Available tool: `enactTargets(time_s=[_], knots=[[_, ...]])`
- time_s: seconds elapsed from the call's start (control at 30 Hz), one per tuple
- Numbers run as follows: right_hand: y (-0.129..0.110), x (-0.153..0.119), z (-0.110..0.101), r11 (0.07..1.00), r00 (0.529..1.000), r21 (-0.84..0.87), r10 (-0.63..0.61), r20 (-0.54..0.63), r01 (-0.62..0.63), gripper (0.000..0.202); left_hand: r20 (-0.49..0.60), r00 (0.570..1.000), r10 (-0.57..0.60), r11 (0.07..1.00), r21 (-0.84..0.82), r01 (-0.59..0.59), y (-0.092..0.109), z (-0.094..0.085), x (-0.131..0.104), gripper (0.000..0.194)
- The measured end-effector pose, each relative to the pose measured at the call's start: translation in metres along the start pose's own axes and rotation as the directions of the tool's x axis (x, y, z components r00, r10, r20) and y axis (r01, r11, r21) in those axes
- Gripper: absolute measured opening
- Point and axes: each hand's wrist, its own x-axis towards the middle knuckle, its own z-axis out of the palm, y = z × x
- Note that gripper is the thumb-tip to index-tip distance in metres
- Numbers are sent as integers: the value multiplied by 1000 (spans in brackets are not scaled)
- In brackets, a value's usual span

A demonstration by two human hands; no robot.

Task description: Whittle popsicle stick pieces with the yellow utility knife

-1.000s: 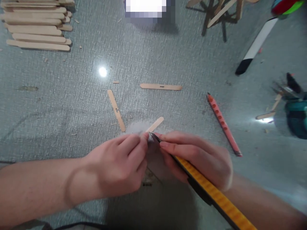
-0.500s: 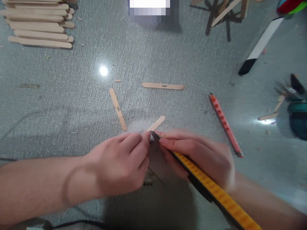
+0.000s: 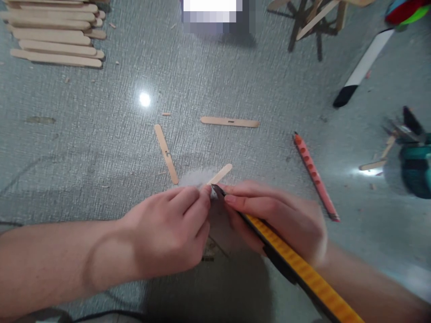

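Note:
My left hand (image 3: pixel 171 229) is closed, pinching a short wooden stick (image 3: pixel 222 173) whose rounded end points up and right. My right hand (image 3: pixel 279 215) is wrapped round a yellow and black utility knife (image 3: pixel 303 273). The knife's dark blade tip touches or nearly touches the stick beside my left fingertips. The stick's lower end is hidden by my left fingers. A stick with a notch near its middle (image 3: pixel 166 152) lies just above my left hand. Another stick with a narrow slot (image 3: pixel 230 121) lies flat farther up.
Wooden sticks (image 3: pixel 57 47) are piled at the upper left. A red pencil (image 3: pixel 316 177) and a white and black tool (image 3: pixel 365 67) lie on the right. A stick structure (image 3: pixel 318 18) stands at the top right. A teal object (image 3: pixel 416 168) is at the right edge.
Both hands keep nearly the same pose and hold. The knife tip has shifted very slightly at the stick. The objects on the right appear slightly farther left in the view.

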Motion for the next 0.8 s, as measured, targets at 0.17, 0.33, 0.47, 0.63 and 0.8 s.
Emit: enactTargets(time_s=[0.17,0.33,0.47,0.63,0.8], knots=[[-10,4,0,983,990,133,113,89,-125,53,-27,999,-20,999,40,22,3,-1,0,26],[-11,0,3,988,996,126,85,-3,-84,40,-34,999,-23,1000,18,23,4,-2,0,20],[-9,-2,5,988,996,125,92,17,-94,41,-47,998,-31,1000,1,31,4,-1,-1,21],[-11,4,2,976,983,168,116,141,-139,59,-83,996,-20,999,35,23,7,2,-3,19],[-8,2,1,973,986,191,107,128,-131,52,-46,999,-1,998,59,3,6,2,-3,18]])
